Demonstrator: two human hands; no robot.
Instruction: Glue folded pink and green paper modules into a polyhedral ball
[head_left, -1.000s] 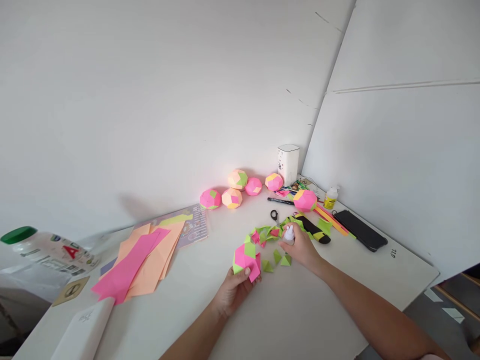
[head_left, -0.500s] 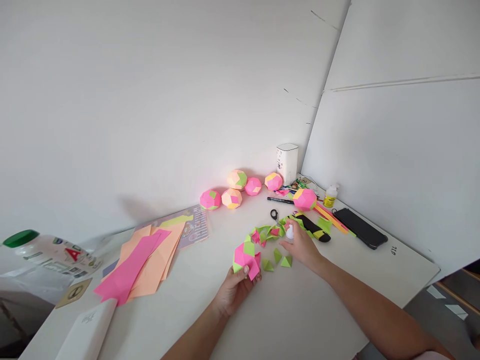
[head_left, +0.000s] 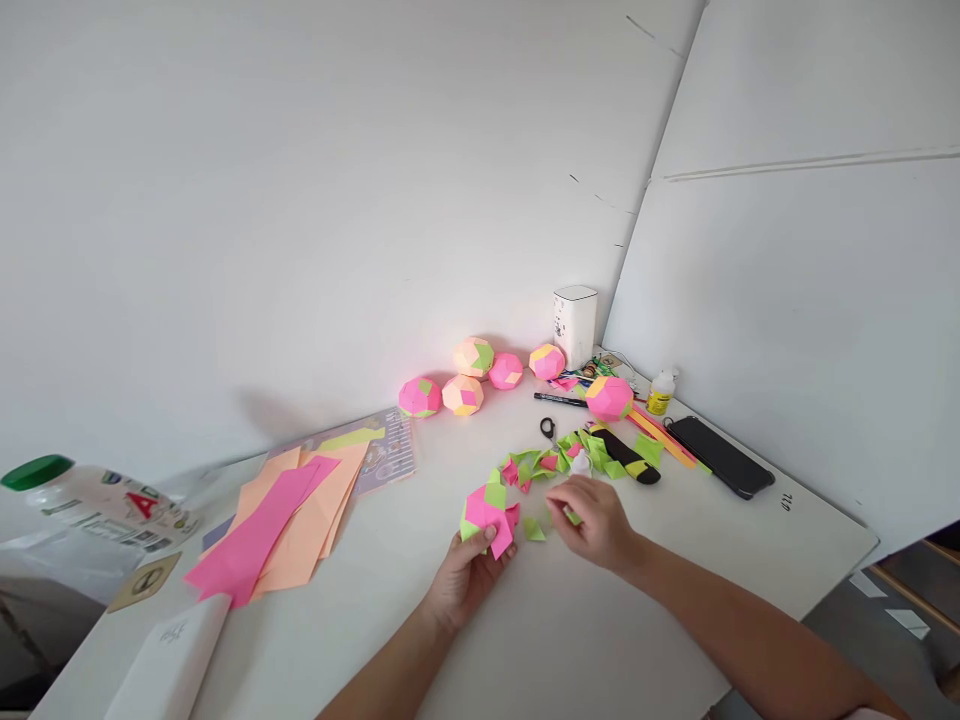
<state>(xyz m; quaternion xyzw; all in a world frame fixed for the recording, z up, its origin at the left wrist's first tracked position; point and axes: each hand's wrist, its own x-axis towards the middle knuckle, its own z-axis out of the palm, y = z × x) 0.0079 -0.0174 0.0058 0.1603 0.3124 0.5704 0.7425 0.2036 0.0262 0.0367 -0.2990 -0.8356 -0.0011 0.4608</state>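
Paper ball (head_left: 484, 508), part-built by look of it, held above middle of table (head_left: 360, 600) in left hand (head_left: 466, 578), thumb on near pink flap (head_left: 502, 545). Right hand (head_left: 596, 522) just right, forearm (head_left: 720, 595) slanting from near right, fingertips bunched narrow (can't tell if pinching anything). Grip lightly, I'd say; squeezing might crease folds.

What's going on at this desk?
A person is doing papercraft by hand. The left hand grips a pink-and-green paper shape, with a pink flap sticking out. The right hand is beside it, over the loose green pieces, fingers bent; whether it holds anything is hard to tell. A small white-tipped bottle is just beyond that hand. Six paper balls sit farther back.
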